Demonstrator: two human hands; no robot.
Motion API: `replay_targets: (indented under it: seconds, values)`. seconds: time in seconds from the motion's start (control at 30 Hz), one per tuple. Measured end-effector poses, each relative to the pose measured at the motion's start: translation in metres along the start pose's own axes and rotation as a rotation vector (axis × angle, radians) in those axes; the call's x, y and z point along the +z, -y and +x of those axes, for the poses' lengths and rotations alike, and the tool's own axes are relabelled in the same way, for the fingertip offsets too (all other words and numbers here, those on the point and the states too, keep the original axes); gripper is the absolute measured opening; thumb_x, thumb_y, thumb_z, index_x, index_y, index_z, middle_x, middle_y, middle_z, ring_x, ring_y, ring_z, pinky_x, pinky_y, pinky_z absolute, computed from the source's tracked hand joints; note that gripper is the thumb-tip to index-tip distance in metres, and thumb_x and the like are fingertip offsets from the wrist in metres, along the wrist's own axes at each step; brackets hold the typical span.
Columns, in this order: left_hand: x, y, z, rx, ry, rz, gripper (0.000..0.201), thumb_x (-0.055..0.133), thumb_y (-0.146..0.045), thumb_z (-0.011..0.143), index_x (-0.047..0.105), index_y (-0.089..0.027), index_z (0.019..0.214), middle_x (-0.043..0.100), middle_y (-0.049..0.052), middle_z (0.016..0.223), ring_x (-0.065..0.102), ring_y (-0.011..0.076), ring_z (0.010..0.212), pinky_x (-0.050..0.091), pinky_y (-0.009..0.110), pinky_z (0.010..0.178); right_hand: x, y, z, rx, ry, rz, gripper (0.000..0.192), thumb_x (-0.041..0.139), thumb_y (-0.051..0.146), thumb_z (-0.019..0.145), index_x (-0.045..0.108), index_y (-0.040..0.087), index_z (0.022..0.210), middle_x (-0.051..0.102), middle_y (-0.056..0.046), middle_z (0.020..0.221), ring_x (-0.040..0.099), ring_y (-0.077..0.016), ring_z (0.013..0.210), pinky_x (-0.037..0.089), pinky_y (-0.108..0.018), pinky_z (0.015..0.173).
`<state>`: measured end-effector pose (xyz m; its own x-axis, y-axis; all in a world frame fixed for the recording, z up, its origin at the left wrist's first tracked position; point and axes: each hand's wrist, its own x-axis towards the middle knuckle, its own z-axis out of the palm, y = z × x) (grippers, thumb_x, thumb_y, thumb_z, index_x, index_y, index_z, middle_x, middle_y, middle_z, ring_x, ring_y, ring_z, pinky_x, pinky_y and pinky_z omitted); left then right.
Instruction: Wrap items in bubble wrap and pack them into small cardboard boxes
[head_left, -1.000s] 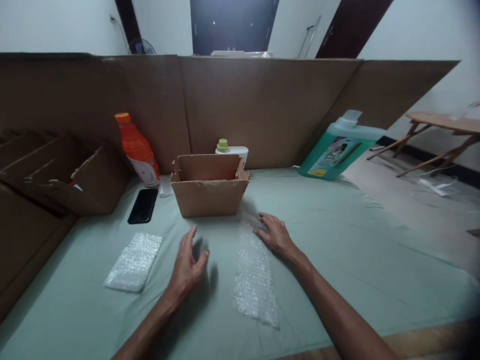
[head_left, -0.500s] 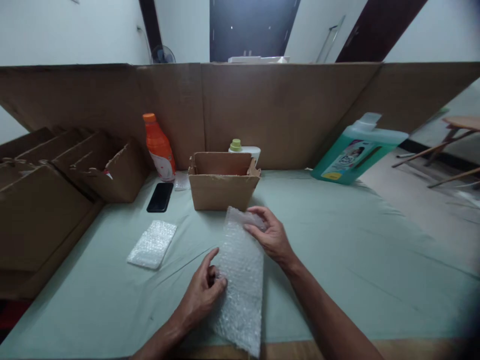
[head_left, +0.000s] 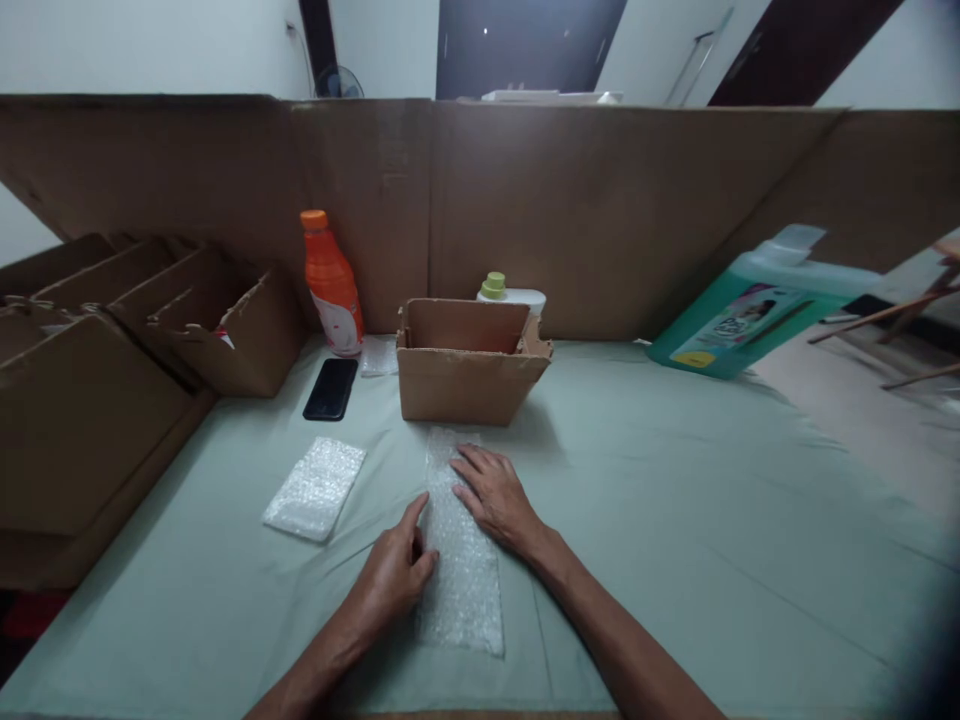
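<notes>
A bubble wrap strip (head_left: 459, 560) lies flat on the worktop (head_left: 675, 520), the open right hand (head_left: 491, 497) pressing its far half, the left hand (head_left: 395, 577) loosely curled at its left edge, gripping nothing.

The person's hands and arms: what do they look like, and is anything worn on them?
Both the left hand and the right hand are bare, with no gloves. No ring, watch or bracelet shows. Both forearms are uncovered up to the picture's edge; no sleeve is in view.
</notes>
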<state>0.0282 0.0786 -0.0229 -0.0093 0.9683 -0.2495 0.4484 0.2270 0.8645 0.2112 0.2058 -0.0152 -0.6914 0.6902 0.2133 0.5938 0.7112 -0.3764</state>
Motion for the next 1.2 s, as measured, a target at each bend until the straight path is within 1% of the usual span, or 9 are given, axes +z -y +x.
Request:
replay_targets:
  seconds: [0.07,0.13,0.3,0.43,0.6,0.77,0.93,1.07,1.2]
  values:
    - [-0.009,0.001,-0.009,0.025,0.004,0.058,0.068,0.056,-0.019,0.08,0.045,-0.012,0.147,0.064,-0.001,0.078,0.055,0.0145,0.064,0.041,0.026,0.066,0.002,0.001,0.002,-0.006,0.002,-0.039,0.036,0.055,0.028,0.096,0.064,0.02,0.13,0.058,-0.016,0.144,0.051,-0.0309,0.133,0.041,-0.05,0.106]
    - [-0.025,0.005,-0.022,0.058,-0.072,0.118,0.056,0.055,-0.025,0.084,0.055,-0.016,0.139,0.067,0.0,0.079,0.057,0.0153,0.065,0.043,0.026,0.065,0.003,-0.002,0.003,-0.014,-0.035,-0.111,0.041,0.054,0.031,0.097,0.06,0.019,0.135,0.055,-0.017,0.147,0.05,-0.0316,0.134,0.041,-0.049,0.105]
    - [-0.091,0.027,-0.048,0.054,-0.542,0.372,0.04,0.049,-0.038,0.09,0.066,-0.019,0.121,0.069,0.005,0.091,0.063,0.0204,0.078,0.051,0.032,0.073,0.009,-0.018,0.011,-0.069,-0.055,-0.236,0.039,0.05,0.033,0.099,0.061,0.019,0.133,0.058,-0.015,0.144,0.053,-0.031,0.13,0.042,-0.048,0.103]
    - [-0.133,0.048,-0.047,-0.002,-0.72,0.526,0.047,0.052,-0.041,0.087,0.064,-0.015,0.124,0.068,0.014,0.116,0.061,0.0299,0.109,0.05,0.043,0.095,0.01,-0.027,0.02,-0.082,-0.072,-0.268,0.038,0.047,0.034,0.099,0.064,0.018,0.129,0.062,-0.015,0.14,0.056,-0.0313,0.126,0.043,-0.048,0.102]
    - [-0.141,0.066,-0.024,-0.067,-0.686,0.469,0.054,0.058,-0.031,0.08,0.062,-0.008,0.129,0.071,0.014,0.102,0.062,0.0324,0.1,0.051,0.049,0.092,0.004,-0.018,0.01,-0.019,-0.163,-0.224,0.038,0.043,0.037,0.1,0.066,0.017,0.124,0.063,-0.017,0.138,0.059,-0.032,0.123,0.048,-0.047,0.093]
    - [-0.136,0.067,-0.02,0.032,-0.681,0.387,0.03,0.05,-0.027,0.081,0.069,-0.013,0.1,0.068,0.011,0.088,0.063,0.0287,0.088,0.053,0.046,0.085,-0.006,0.018,0.007,-0.103,-0.087,-0.098,0.03,0.053,0.031,0.096,0.068,0.02,0.119,0.064,-0.014,0.137,0.059,-0.0305,0.124,0.049,-0.046,0.096]
    - [-0.134,0.058,-0.055,0.234,-0.611,0.281,0.021,0.047,-0.023,0.083,0.067,-0.021,0.089,0.069,0.011,0.116,0.06,0.0248,0.118,0.049,0.043,0.103,-0.004,0.061,0.054,-0.097,0.071,-0.035,0.03,0.058,0.026,0.094,0.067,0.02,0.122,0.063,-0.012,0.137,0.059,-0.0268,0.124,0.046,-0.042,0.102]
    - [-0.131,0.062,-0.087,0.32,-0.481,0.215,0.022,0.05,-0.017,0.082,0.069,-0.022,0.091,0.065,0.011,0.132,0.052,0.0267,0.133,0.045,0.05,0.11,0.023,0.097,0.104,-0.075,0.111,-0.054,0.03,0.065,0.028,0.091,0.067,0.015,0.117,0.066,-0.018,0.127,0.06,-0.0315,0.118,0.046,-0.044,0.097]
    - [-0.132,0.077,-0.111,0.313,-0.436,0.246,0.019,0.051,-0.023,0.087,0.07,-0.023,0.091,0.064,0.013,0.133,0.054,0.0294,0.132,0.047,0.052,0.108,0.053,0.128,0.126,-0.056,0.111,-0.055,0.015,0.068,0.024,0.089,0.068,0.013,0.099,0.069,-0.019,0.114,0.061,-0.0311,0.111,0.042,-0.042,0.094]
